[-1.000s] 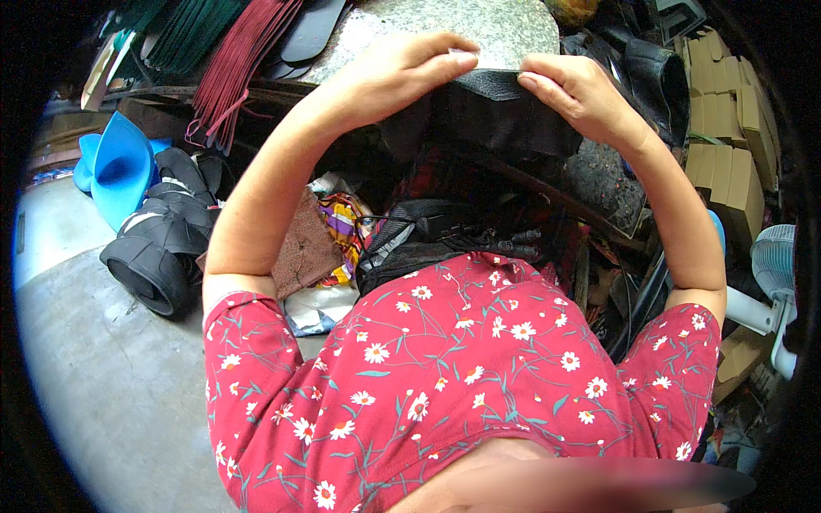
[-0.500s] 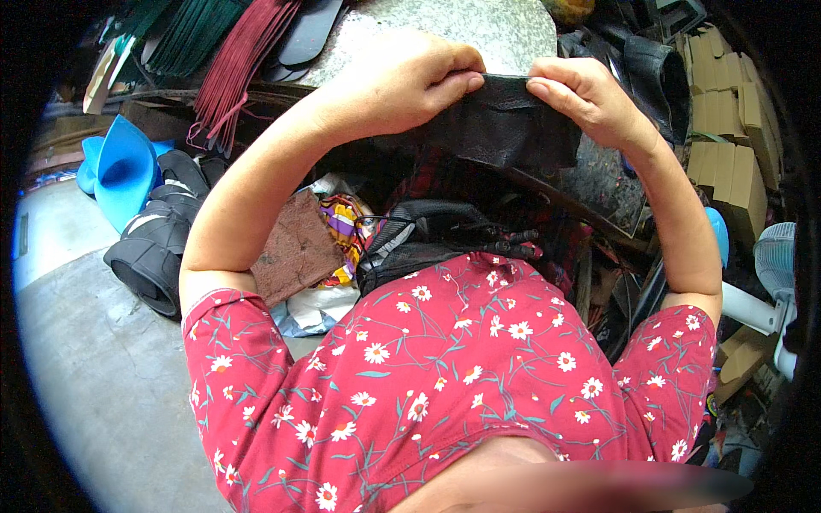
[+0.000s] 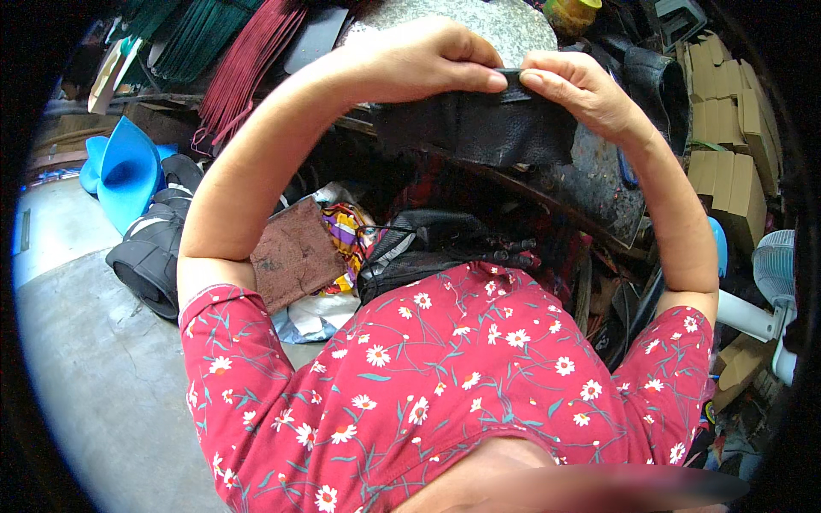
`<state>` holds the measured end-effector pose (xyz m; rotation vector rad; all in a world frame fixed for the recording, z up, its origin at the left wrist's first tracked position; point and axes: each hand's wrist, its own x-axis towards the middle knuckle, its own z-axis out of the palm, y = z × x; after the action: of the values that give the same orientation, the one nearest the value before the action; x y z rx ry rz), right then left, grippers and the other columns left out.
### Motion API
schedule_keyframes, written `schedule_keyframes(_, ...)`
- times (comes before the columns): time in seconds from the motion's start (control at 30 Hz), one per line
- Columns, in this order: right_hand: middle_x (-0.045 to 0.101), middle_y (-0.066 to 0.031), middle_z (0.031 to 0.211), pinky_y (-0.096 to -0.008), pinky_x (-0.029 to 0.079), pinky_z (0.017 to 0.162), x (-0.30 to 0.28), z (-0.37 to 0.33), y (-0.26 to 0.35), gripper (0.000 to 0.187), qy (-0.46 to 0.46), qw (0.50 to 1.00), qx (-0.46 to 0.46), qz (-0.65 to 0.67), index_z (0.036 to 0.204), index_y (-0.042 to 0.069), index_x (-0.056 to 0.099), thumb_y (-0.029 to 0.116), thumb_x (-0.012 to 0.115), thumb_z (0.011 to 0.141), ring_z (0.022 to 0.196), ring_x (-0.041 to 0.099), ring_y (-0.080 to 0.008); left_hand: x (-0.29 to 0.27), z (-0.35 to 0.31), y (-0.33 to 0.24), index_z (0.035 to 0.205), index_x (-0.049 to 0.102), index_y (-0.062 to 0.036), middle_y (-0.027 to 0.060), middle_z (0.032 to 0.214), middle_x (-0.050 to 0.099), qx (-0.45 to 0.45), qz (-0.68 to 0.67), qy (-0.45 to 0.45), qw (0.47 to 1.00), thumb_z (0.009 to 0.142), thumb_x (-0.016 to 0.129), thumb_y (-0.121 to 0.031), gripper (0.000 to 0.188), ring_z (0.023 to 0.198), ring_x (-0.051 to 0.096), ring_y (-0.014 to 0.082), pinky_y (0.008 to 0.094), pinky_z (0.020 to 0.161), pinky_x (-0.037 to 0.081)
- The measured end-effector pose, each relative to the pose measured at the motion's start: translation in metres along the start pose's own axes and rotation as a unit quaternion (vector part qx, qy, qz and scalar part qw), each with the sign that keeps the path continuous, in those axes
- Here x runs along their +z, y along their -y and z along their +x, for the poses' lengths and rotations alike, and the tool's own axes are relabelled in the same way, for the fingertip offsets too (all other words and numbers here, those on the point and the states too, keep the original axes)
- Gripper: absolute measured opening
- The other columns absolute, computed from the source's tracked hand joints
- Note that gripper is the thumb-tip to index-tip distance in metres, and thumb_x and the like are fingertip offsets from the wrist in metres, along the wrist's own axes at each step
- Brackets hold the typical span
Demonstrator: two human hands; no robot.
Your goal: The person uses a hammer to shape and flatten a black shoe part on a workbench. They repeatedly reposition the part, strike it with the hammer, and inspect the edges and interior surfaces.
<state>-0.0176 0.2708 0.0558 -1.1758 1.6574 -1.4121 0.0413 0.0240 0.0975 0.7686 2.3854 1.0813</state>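
Observation:
Both my hands pinch the upper edge of a piece of black leather point(image 3: 513, 128), which has a pebbled grain and hangs down over the front of the work surface. My left hand point(image 3: 457, 60) grips the edge with thumb over fingers. Close beside it on the right, my right hand point(image 3: 573, 81) pinches the same edge, thumb toward me. Only a small gap separates the two thumbs. Behind the hands lies a pale speckled stone slab point(image 3: 505, 26). Whatever the fingers cover on the far side of the leather is hidden.
Dark red strips point(image 3: 248, 68) and dark green strips point(image 3: 201, 47) lie at the far left. Blue foam sheets point(image 3: 128, 171) and black shoe-like items point(image 3: 145, 261) are on the left. Tan boxes point(image 3: 727, 184) and a fan point(image 3: 774, 265) stand right. A brown board point(image 3: 295, 256) sits below my left arm.
My left hand has shifted right along the leather's edge, closer to my right hand. More of the leather now shows to the left, below my left wrist.

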Motion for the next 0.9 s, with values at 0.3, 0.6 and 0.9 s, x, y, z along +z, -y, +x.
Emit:
schedule_keyframes(0.3,0.067,-0.0017,0.090,-0.0244,0.047,0.083,-0.008,-0.012,-0.006,0.028,-0.084,0.971,-0.053,-0.219,0.104,0.001,0.067,0.018,0.075,0.084,0.088,0.059,-0.0092,0.000,-0.025,0.027,0.111,0.069,-0.0028,0.0039,0.087,0.069,-0.078,-0.108,-0.011,0.991,0.093,0.061,-0.041,0.043,0.083,0.062,0.0110,0.0277,0.079,0.048)
schedule_keyframes(0.6,0.069,-0.0069,0.083,-0.0268,0.051,0.071,0.011,-0.009,-0.003,0.019,-0.167,0.944,-0.091,-0.269,0.098,0.002,0.069,0.009,0.074,0.081,0.077,0.065,-0.0120,0.010,-0.019,0.010,0.114,0.066,0.0036,0.0000,0.090,0.065,-0.034,-0.091,-0.072,0.993,0.098,0.059,-0.025,0.034,0.087,0.056,0.0076,0.0243,0.082,0.046)
schedule_keyframes(0.9,0.066,-0.0148,0.077,-0.0351,0.052,0.063,0.026,-0.003,0.010,0.018,-0.187,0.910,-0.097,-0.357,0.096,0.008,0.067,0.015,0.071,0.081,0.068,0.067,-0.0281,0.026,-0.025,-0.003,0.110,0.065,-0.0014,0.0041,0.084,0.066,-0.013,0.053,-0.142,0.988,0.087,0.073,-0.025,0.034,0.079,0.059,0.0093,0.0269,0.071,0.049)
